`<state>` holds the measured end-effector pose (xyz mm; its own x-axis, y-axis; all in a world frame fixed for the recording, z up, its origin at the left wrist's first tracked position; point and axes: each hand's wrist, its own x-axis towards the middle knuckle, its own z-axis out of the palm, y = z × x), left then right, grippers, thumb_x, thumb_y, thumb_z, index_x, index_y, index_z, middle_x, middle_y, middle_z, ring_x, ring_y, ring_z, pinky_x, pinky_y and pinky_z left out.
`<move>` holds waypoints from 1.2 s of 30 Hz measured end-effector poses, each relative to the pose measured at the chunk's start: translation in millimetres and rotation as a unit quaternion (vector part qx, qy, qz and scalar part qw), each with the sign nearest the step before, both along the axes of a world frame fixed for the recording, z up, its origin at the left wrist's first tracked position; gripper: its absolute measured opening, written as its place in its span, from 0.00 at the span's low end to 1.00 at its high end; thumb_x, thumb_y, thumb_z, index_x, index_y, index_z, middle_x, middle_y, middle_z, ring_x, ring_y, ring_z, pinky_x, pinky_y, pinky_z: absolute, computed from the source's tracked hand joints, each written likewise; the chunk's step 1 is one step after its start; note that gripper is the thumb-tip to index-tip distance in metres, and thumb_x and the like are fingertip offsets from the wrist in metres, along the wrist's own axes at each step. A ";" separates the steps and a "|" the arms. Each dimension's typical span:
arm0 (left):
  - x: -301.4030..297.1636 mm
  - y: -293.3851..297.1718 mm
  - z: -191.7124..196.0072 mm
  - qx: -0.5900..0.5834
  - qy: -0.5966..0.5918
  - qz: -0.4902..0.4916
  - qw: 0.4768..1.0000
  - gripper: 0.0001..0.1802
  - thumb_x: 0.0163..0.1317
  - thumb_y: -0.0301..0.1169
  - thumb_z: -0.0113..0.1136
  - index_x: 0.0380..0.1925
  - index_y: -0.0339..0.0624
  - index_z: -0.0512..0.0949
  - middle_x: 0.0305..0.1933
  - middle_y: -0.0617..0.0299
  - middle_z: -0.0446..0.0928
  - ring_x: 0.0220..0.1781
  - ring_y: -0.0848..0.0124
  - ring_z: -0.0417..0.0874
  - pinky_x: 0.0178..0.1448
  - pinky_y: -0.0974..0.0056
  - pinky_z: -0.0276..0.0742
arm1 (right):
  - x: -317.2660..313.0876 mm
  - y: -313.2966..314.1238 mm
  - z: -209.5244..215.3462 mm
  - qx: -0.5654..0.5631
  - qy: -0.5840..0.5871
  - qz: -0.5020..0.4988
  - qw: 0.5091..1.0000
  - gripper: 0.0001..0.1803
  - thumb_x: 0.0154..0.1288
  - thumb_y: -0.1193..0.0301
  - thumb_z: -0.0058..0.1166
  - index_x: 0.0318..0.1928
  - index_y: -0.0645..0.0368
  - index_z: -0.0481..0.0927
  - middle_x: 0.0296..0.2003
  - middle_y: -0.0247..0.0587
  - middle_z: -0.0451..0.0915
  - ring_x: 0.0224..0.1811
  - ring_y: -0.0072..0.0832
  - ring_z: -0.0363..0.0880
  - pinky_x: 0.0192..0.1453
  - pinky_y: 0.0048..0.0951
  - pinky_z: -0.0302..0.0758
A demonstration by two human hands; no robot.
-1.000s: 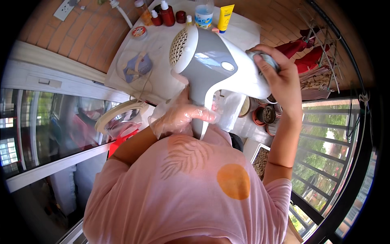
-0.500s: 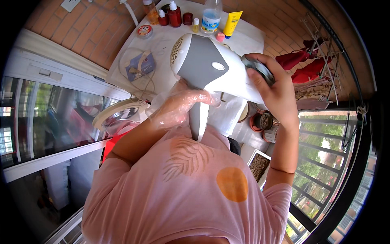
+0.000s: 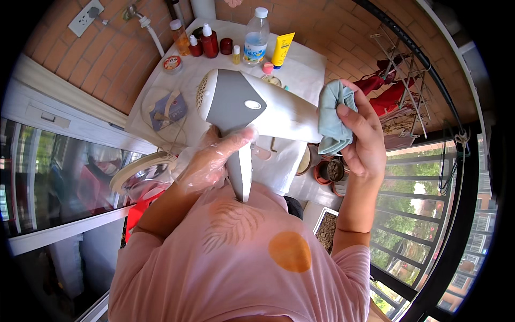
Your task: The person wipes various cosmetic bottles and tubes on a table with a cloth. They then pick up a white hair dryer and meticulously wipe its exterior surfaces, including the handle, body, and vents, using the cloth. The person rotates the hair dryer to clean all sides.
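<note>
A white and grey hair dryer point(image 3: 292, 110) is held up in front of my chest, its handle slanting down toward my shirt. My left hand point(image 3: 212, 155), in a clear plastic glove, is closed around the top of that handle. In my bare right hand point(image 3: 365, 131) is a folded pale green cloth point(image 3: 335, 118), pinched between thumb and fingers. The cloth sits at the dryer's nozzle end on the right and covers its tip; whether it presses on the rim I cannot tell.
Behind the dryer stands a white-covered table point(image 3: 145, 88) with a clear bottle point(image 3: 256, 40), a yellow tube point(image 3: 282, 51) and several red bottles point(image 3: 209, 43). A round mirror point(image 3: 145, 174) is at the left. Plant pots point(image 3: 330, 172) stand low on the right, near a barred window point(image 3: 413, 209).
My right hand has turned, so the cloth, darker and mostly hidden before, now shows wide at the nozzle end. The hair dryer sits lower and farther left in view.
</note>
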<state>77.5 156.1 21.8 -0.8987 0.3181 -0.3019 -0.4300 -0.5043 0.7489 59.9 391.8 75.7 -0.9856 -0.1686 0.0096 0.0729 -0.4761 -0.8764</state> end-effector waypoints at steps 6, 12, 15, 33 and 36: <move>1.1 4.3 7.9 -0.077 -0.023 -0.025 0.996 0.25 0.52 0.25 0.65 0.48 0.32 0.66 0.43 0.54 0.75 0.44 0.67 0.80 0.47 0.65 0.77 | 10.5 -22.2 11.1 0.424 0.259 -0.116 0.860 0.15 0.55 0.77 0.59 0.44 0.63 0.73 0.37 0.39 0.78 0.34 0.25 0.76 0.40 0.20 0.71; 9.5 13.1 1.8 -0.066 0.026 0.011 0.997 0.21 0.48 0.23 0.64 0.45 0.34 0.73 0.37 0.59 0.79 0.39 0.72 0.79 0.44 0.68 0.74 | 1.5 -32.7 23.6 0.498 0.382 -0.061 0.776 0.12 0.50 0.80 0.60 0.38 0.64 0.77 0.33 0.43 0.74 0.34 0.36 0.76 0.36 0.29 0.72; 9.8 11.9 -1.3 -0.066 0.021 0.000 0.998 0.22 0.48 0.22 0.64 0.46 0.35 0.73 0.39 0.60 0.78 0.41 0.73 0.79 0.46 0.68 0.74 | -1.9 -39.4 29.8 0.509 0.370 -0.052 0.775 0.12 0.50 0.79 0.60 0.38 0.63 0.78 0.34 0.44 0.73 0.36 0.39 0.75 0.39 0.31 0.72; 11.1 18.2 -9.2 0.036 0.096 -0.057 0.993 0.33 0.50 0.19 0.58 0.57 0.38 0.59 0.53 0.58 0.68 0.54 0.71 0.71 0.56 0.67 0.69 | -3.8 -26.4 28.6 0.418 0.278 -0.019 0.864 0.12 0.51 0.80 0.58 0.39 0.64 0.76 0.32 0.43 0.76 0.33 0.31 0.76 0.38 0.27 0.71; 10.6 15.1 -1.4 0.043 0.105 -0.112 0.987 0.34 0.52 0.19 0.57 0.59 0.39 0.57 0.55 0.59 0.66 0.56 0.73 0.68 0.57 0.68 0.68 | -13.6 -33.1 37.1 0.471 0.383 0.034 0.794 0.11 0.51 0.80 0.59 0.38 0.65 0.76 0.32 0.41 0.76 0.34 0.28 0.75 0.39 0.24 0.70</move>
